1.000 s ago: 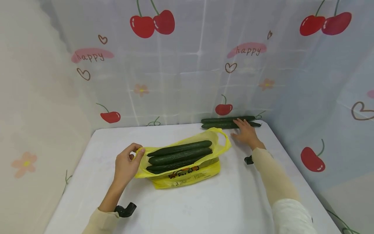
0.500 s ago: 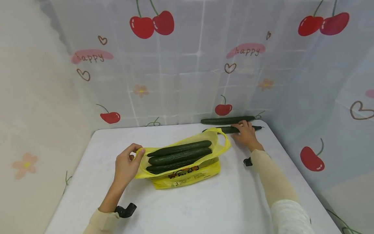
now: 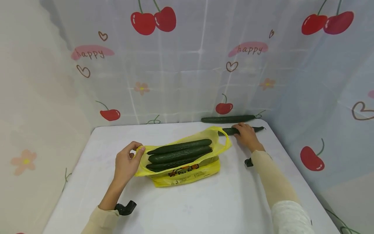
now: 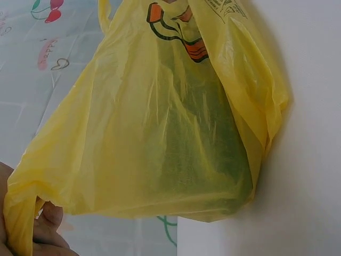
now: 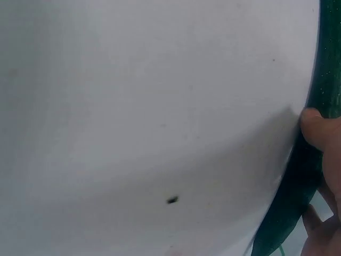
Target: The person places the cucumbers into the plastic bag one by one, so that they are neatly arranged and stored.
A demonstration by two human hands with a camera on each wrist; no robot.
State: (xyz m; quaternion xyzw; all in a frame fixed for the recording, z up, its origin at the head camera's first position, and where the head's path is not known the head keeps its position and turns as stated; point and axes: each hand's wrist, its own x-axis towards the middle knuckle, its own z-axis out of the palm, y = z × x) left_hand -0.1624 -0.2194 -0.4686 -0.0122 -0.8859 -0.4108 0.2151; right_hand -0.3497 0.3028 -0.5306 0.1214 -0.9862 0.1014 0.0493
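A yellow plastic bag (image 3: 187, 181) lies on the table with its mouth spread, and three cucumbers (image 3: 180, 156) show inside it. My left hand (image 3: 127, 164) pinches the bag's left handle; in the left wrist view the gathered yellow plastic passes between the fingers (image 4: 50, 216). At the back right my right hand (image 3: 247, 136) grips a cucumber (image 3: 257, 129) round its middle, whose left end is hidden behind the bag's right handle. In the right wrist view the thumb lies along this cucumber (image 5: 290, 208), with fingers on its far side.
Another cucumber (image 3: 228, 119) lies along the table's back edge, beyond my right hand. A curtain (image 3: 181, 81) printed with cherries hangs behind the white table (image 3: 187, 211) and at both sides. A small dark speck (image 5: 172, 200) shows on the white surface.
My right hand has closed round the nearer of the two back cucumbers and drawn it toward me and slightly right, apart from the other. My left hand keeps its hold on the bag.
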